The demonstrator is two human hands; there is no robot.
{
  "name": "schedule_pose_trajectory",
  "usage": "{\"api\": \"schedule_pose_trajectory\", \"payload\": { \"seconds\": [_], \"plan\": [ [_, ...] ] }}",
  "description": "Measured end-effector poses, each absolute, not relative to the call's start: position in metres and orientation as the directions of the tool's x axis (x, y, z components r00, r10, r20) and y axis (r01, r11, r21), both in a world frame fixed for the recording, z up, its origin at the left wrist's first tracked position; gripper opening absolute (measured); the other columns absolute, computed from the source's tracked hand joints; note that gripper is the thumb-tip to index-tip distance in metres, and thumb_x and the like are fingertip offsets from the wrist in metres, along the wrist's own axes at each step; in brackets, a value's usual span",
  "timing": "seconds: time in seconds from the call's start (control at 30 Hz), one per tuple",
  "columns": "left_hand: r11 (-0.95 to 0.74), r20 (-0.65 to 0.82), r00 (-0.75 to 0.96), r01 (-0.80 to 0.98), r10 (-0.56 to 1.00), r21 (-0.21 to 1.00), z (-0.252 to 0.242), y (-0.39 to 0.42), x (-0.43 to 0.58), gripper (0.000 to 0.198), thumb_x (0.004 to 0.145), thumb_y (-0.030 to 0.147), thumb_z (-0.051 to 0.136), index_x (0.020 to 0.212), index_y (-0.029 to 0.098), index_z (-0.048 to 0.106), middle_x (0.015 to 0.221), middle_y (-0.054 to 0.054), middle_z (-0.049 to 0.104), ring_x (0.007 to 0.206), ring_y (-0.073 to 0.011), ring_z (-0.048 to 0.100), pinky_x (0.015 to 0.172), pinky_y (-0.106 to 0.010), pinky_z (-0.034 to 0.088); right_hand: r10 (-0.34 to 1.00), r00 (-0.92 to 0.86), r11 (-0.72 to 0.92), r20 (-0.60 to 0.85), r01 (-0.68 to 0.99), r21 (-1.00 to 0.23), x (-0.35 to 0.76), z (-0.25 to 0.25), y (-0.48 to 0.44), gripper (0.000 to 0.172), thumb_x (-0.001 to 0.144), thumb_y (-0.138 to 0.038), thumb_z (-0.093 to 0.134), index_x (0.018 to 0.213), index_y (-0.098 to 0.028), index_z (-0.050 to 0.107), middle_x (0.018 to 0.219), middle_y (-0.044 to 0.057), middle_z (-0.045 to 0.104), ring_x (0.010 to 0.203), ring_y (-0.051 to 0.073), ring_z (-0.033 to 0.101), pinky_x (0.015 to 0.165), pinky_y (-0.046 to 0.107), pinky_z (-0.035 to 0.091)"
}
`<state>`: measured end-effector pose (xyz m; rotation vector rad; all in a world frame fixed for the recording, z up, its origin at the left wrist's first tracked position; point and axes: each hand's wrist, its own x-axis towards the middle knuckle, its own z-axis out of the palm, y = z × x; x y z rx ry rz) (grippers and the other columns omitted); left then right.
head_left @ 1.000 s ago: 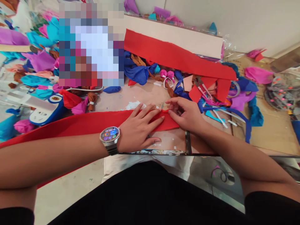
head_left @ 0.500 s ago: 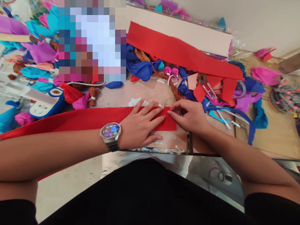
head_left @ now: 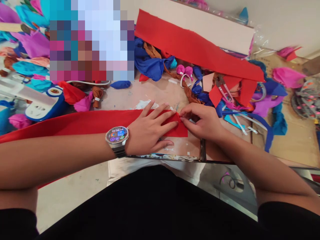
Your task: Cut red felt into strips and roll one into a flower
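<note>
– Thumb and forefinger of our right hand [head_left: 201, 120] meet in a close pinch on the far edge of the red strip [head_left: 105, 123], right beside its right end.

– And our left hand [head_left: 150, 128]?

– Spread flat, palm down on that same strip, its fingertips just beside the pinch; it rests on the fabric with nothing clasped. We cannot see how our other right-hand fingers curl beneath.

– Where do we have everything, biggest first?

– Our table [head_left: 150, 90] carries it all. Along its far edge stands a long pale box [head_left: 195, 20], and a sheet of brown cardboard [head_left: 292, 143] covers its right end. Our strip lies close to the near edge, running away to the left under our forearm and ending short of a dark seam.

– What about the second red piece [head_left: 197, 46]?

– It lies slantwise in front of the box, over a heap of coloured scraps. Toward the table's left end we have a blue-and-white socket block [head_left: 41, 108]; nearer the middle, before the box, a crumpled blue cloth [head_left: 153, 68].

– And the smallest things?

– A watch [head_left: 117, 135] on our left wrist, two pink balls [head_left: 184, 70] to the right of the blue cloth, and a white slip [head_left: 173, 81] just beside them.
</note>
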<state>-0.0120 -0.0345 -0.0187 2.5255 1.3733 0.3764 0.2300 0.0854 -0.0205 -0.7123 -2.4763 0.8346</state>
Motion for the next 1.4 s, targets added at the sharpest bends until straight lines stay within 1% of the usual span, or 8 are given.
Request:
{"api": "schedule_pose_trajectory", "payload": {
  "seconds": [0.2, 0.4, 0.47, 0.63, 0.8, 1.07, 1.27, 1.4],
  "plan": [
    [-0.524, 0.116, 0.519, 0.776, 0.847, 0.351, -0.020, -0.035, -0.012, 0.063, 0.106, 0.060, 0.055, 0.157, 0.023, 0.061, 0.171, -0.016, 0.049, 0.165, -0.0438, 0.033, 0.137, -0.073, 0.011, 0.603, -0.752, 0.709, 0.268, 0.350, -0.612, 0.231, -0.019, 0.088, 0.017, 0.094, -0.016, 0.065, 0.105, -0.024, 0.075, 0.098, 0.004, 0.078, 0.075, 0.018, 0.068, 0.071, 0.033, 0.054],
    [-0.514, 0.101, 0.514, 0.780, 0.852, 0.358, -0.017, -0.035, -0.012, 0.064, 0.106, 0.059, 0.056, 0.157, 0.022, 0.061, 0.173, -0.018, 0.045, 0.165, -0.0441, 0.033, 0.136, -0.073, 0.014, 0.692, -0.703, 0.628, 0.167, 0.471, -0.619, 0.234, -0.015, 0.091, 0.018, 0.096, -0.021, 0.064, 0.105, -0.022, 0.080, 0.077, 0.001, 0.075, 0.061, 0.016, 0.060, 0.060, 0.030, 0.046],
    [-0.516, 0.096, 0.518, 0.781, 0.850, 0.352, -0.018, -0.035, -0.012, 0.066, 0.106, 0.061, 0.055, 0.159, 0.022, 0.060, 0.174, -0.018, 0.044, 0.165, -0.0442, 0.032, 0.137, -0.073, 0.014, 0.696, -0.701, 0.618, 0.156, 0.474, -0.626, 0.235, -0.015, 0.092, 0.020, 0.096, -0.022, 0.064, 0.105, -0.021, 0.082, 0.076, 0.001, 0.076, 0.060, 0.016, 0.060, 0.059, 0.029, 0.045],
    [-0.527, 0.083, 0.536, 0.771, 0.840, 0.356, -0.022, -0.035, -0.012, 0.075, 0.105, 0.066, 0.054, 0.166, 0.023, 0.050, 0.177, -0.017, 0.039, 0.169, -0.0436, 0.026, 0.137, -0.071, 0.011, 0.677, -0.716, 0.615, 0.172, 0.422, -0.666, 0.234, -0.016, 0.091, 0.020, 0.095, -0.021, 0.065, 0.108, -0.020, 0.081, 0.080, 0.002, 0.077, 0.062, 0.014, 0.063, 0.061, 0.028, 0.048],
    [-0.530, 0.050, 0.548, 0.776, 0.835, 0.341, -0.023, -0.036, -0.012, 0.077, 0.106, 0.065, 0.053, 0.171, 0.024, 0.043, 0.180, -0.015, 0.033, 0.170, -0.0433, 0.021, 0.137, -0.070, 0.010, 0.657, -0.730, 0.615, 0.186, 0.377, -0.692, 0.231, -0.017, 0.090, 0.019, 0.096, -0.031, 0.074, 0.110, -0.020, 0.079, 0.079, 0.002, 0.075, 0.064, 0.015, 0.065, 0.063, 0.028, 0.052],
    [-0.531, 0.064, 0.547, 0.768, 0.835, 0.358, -0.024, -0.035, -0.012, 0.076, 0.106, 0.066, 0.054, 0.170, 0.026, 0.045, 0.179, -0.014, 0.035, 0.170, -0.0436, 0.022, 0.136, -0.070, 0.013, 0.632, -0.750, 0.656, 0.193, 0.385, -0.649, 0.231, -0.022, 0.091, 0.019, 0.094, -0.029, 0.078, 0.112, -0.022, 0.079, 0.087, 0.002, 0.077, 0.066, 0.014, 0.064, 0.066, 0.029, 0.052],
    [-0.530, 0.070, 0.546, 0.764, 0.835, 0.369, -0.026, -0.035, -0.013, 0.072, 0.105, 0.066, 0.056, 0.168, 0.030, 0.048, 0.182, -0.016, 0.029, 0.170, -0.0443, 0.022, 0.135, -0.071, 0.014, 0.555, -0.799, 0.731, 0.232, 0.334, -0.595, 0.232, -0.019, 0.096, 0.012, 0.097, -0.026, 0.074, 0.105, -0.021, 0.080, 0.087, 0.003, 0.075, 0.071, 0.015, 0.066, 0.070, 0.029, 0.053],
    [-0.530, 0.070, 0.547, 0.761, 0.834, 0.373, -0.026, -0.035, -0.014, 0.073, 0.104, 0.066, 0.057, 0.168, 0.031, 0.048, 0.182, -0.015, 0.027, 0.170, -0.0446, 0.022, 0.135, -0.072, 0.015, 0.531, -0.812, 0.749, 0.242, 0.317, -0.582, 0.232, -0.018, 0.097, 0.013, 0.100, -0.027, 0.071, 0.105, -0.022, 0.082, 0.094, 0.006, 0.078, 0.077, 0.017, 0.070, 0.073, 0.030, 0.055]
  ]
}}
